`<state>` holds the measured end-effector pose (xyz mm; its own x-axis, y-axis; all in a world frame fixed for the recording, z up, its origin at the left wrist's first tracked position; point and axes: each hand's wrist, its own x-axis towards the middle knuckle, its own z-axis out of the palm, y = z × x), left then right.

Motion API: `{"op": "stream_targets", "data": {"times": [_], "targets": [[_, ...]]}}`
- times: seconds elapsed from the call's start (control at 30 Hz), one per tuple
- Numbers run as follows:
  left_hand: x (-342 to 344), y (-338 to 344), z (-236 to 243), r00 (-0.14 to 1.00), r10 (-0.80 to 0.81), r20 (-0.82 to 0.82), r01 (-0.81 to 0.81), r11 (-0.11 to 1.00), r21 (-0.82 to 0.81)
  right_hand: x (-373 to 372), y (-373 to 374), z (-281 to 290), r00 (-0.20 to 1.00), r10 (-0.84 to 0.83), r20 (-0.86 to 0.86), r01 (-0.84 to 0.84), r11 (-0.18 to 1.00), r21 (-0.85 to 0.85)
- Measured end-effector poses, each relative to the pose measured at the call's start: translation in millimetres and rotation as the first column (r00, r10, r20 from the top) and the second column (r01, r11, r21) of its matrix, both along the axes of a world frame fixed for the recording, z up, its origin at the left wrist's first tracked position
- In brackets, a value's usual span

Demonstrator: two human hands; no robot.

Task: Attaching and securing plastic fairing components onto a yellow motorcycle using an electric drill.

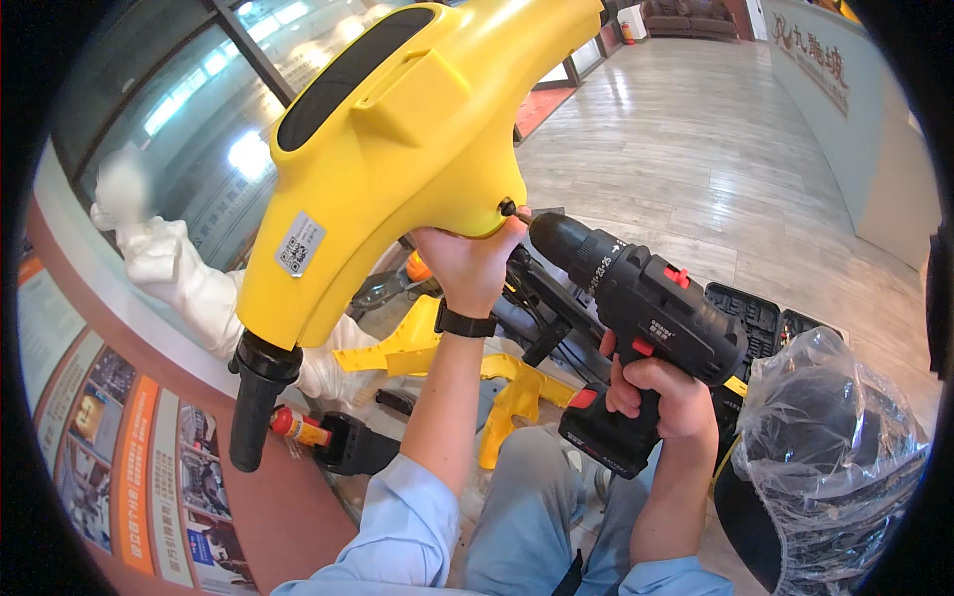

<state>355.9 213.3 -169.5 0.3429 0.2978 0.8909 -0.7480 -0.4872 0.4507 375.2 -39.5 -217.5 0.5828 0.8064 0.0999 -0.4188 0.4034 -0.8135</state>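
A large yellow handlebar cover (397, 189) with a dark display panel and a black handle grip (263, 402) fills the upper left. My left hand (465, 263) is under its lower edge and grips it there; some fingers are hidden behind the cover. My right hand (676, 392) is closed around the handle of a black cordless drill (646, 308), its index finger by the red trigger. The drill points up and left. Its bit meets a dark fastener (508, 208) at the cover's lower right edge, close to my left fingertips.
Loose yellow body panels (517, 397) and cables lie around the frame below my arms. At right are a seat (835, 457) wrapped in clear plastic and an open black tool case (743, 316). A white statue (164, 258) and a curved display counter (288, 507) border the left.
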Motion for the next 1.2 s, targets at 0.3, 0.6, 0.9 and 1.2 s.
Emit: {"op": "stream_targets", "data": {"times": [0.3, 0.6, 0.9, 1.2], "targets": [[-2, -3, 3, 1.000, -0.001, -0.025, 0.001, 1.000, -0.001, -1, 5, -3, 0.999, -0.023, 0.046, 0.022, 1.000, 0.007], [-1, 4, -6, 0.997, 0.063, -0.033, -0.063, 0.998, 0.004, -2, 7, -5, 1.000, -0.016, -0.001, 0.016, 0.999, 0.029], [-7, 4, -8, 0.973, 0.213, -0.093, -0.213, 0.977, 0.005, -4, 7, -3, 1.000, -0.010, -0.025, 0.011, 0.999, 0.035], [-4, 7, -8, 0.979, 0.197, -0.055, -0.196, 0.981, 0.011, -5, 9, -6, 0.998, 0.004, -0.057, -0.002, 0.999, 0.049]]}}
